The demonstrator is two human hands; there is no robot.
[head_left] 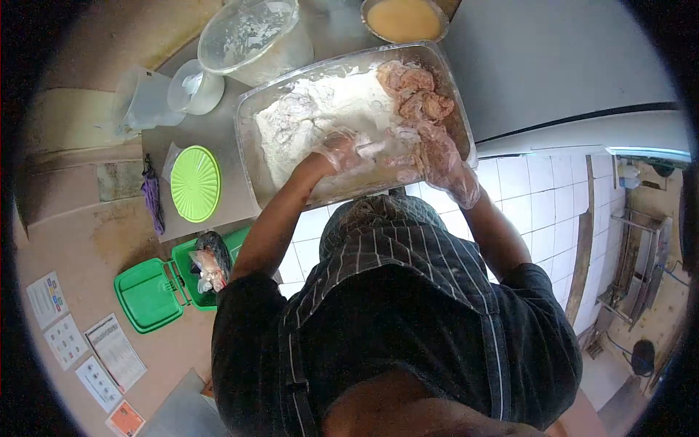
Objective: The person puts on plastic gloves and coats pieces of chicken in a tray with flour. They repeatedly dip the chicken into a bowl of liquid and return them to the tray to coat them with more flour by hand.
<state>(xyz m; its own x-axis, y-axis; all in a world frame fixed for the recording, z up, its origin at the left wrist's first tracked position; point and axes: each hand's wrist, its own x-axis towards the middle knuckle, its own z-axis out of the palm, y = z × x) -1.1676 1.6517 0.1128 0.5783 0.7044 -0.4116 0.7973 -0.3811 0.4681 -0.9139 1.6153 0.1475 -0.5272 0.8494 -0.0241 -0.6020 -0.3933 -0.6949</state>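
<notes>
A deep metal tray (pixel 245 142) in front of me holds a bed of white flour (pixel 291 120). Several raw, coated meat pieces (pixel 429 105), which look like chicken, are heaped at its right end. My left hand (pixel 341 151), in a clear plastic glove, is down in the flour near the tray's middle. Blur and flour dust hide its fingertips. Also gloved and smeared with coating, my right hand (pixel 443 162) curls low over the right side, beside the meat. Its fingers are bent around something floury that I cannot make out.
A bowl of tan liquid (pixel 404 20) stands behind the tray. To the left are a flour-dusted tub (pixel 251 44), a smaller container (pixel 196 89), a clear jug (pixel 145 102) and a green lid (pixel 195 183). An open green bin (pixel 149 295) sits below the counter.
</notes>
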